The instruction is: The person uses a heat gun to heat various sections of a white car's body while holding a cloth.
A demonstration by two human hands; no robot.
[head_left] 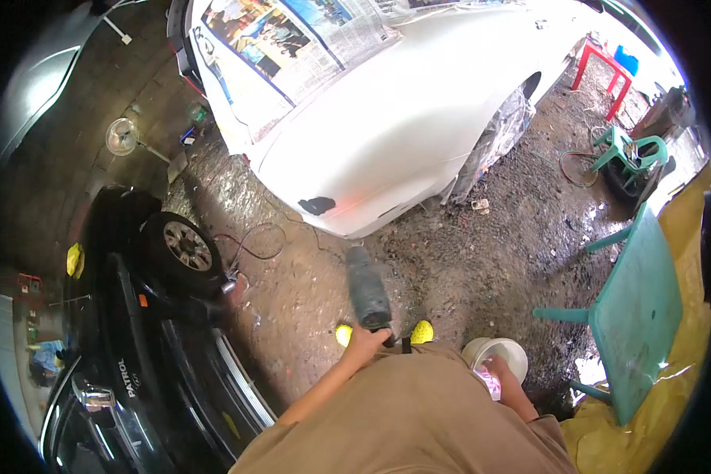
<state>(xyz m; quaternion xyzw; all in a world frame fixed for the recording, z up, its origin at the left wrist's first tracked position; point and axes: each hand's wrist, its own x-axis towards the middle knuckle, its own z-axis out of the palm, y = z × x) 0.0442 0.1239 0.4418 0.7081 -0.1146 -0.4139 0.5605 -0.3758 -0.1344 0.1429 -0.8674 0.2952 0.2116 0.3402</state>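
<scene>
My left hand (365, 344) is wrapped round the handle of a dark grey heat gun-like tool (367, 291), whose long barrel points forward to the white car body (403, 110). A dark patch (317, 206) shows on the car's lower corner, beyond the tool's tip and apart from it. My right hand (495, 368) reaches down into a whitish bucket (517, 352) beside my right leg. Something pink and white (490, 382) lies against that hand; its fingers are mostly hidden inside the bucket.
A black car (146, 340) with a wheel stands at left, near a hose (265, 241) on the wet ground. A green table (640, 316) lies tilted at right. Farther off are a green chair (628, 150), a red stool (606, 59) and a fan (123, 137).
</scene>
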